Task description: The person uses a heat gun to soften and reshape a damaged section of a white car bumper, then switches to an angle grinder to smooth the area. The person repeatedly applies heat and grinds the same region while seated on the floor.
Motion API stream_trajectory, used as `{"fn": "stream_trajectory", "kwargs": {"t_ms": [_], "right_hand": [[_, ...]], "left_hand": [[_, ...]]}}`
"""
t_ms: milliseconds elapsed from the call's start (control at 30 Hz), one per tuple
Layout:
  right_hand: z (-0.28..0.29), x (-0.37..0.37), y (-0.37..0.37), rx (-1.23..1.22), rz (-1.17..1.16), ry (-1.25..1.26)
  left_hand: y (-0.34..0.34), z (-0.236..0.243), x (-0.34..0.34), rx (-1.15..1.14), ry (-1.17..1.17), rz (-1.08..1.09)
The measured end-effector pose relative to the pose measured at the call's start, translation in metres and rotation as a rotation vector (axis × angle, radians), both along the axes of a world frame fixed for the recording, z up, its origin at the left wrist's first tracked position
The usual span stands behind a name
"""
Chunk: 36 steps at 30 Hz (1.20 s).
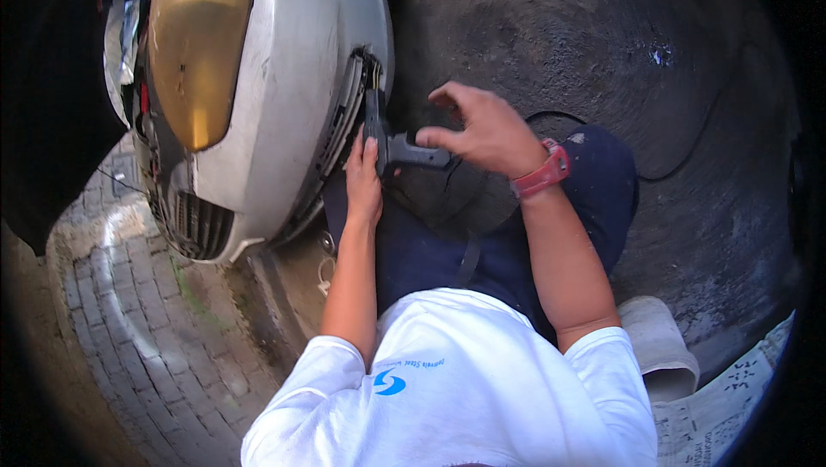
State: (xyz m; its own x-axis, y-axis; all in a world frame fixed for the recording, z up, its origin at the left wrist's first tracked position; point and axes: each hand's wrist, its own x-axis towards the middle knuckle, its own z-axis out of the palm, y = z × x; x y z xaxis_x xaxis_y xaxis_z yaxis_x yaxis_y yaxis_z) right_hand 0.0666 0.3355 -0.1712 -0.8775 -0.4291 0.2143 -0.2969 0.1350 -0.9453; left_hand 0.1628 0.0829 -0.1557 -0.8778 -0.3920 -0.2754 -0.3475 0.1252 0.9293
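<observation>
My left hand (pixel 365 175) grips a black hand tool (pixel 382 136) with a pistol-style handle, its narrow front end raised against a slotted opening (pixel 342 110) in the silver car bumper (pixel 271 80). Thin yellowish parts show at the tool's tip, too small to make out. My right hand (pixel 483 127) is just right of the tool, above its handle, with fingers curved apart and nothing visible in them. A red watch is on that wrist. A large gold-yellow headlamp-shaped panel (pixel 196 37) sits left of the bumper's pale section.
A black cable (pixel 647 176) crosses the dark floor (pixel 688 89) at right. A white bucket (pixel 654 334) lies beside my right arm, near printed paper sheets (pixel 723 398). Brick paving (pixel 138 312) shows at lower left. My dark-trousered legs are under the tool.
</observation>
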Motion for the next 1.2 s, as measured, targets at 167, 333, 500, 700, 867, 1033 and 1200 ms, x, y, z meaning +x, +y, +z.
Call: {"fn": "stream_trajectory", "kwargs": {"t_ms": [167, 333, 500, 700, 867, 1033, 1200], "right_hand": [[-0.010, 0.031, -0.022, 0.476, -0.036, 0.185], [-0.019, 0.017, -0.012, 0.456, -0.229, -0.056], [-0.021, 0.000, 0.000, 0.118, -0.347, -0.453], [-0.025, 0.003, 0.006, -0.326, -0.406, -0.695], [-0.026, 0.006, 0.008, -0.373, -0.376, -0.733], [-0.027, 0.010, 0.007, -0.378, -0.389, -0.746], [-0.026, 0.012, 0.008, -0.370, -0.391, -0.743]], "left_hand": [[0.040, -0.005, -0.028, -0.050, 0.065, -0.072], [0.053, -0.009, -0.054, -0.108, 0.036, -0.226], [0.022, -0.028, -0.097, -0.348, 0.014, -0.160], [-0.004, -0.055, -0.125, -0.552, -0.005, -0.183], [-0.021, -0.076, -0.142, -0.525, -0.001, -0.171], [-0.031, -0.090, -0.146, -0.377, -0.017, -0.155], [-0.029, -0.084, -0.152, -0.533, -0.102, -0.104]]}}
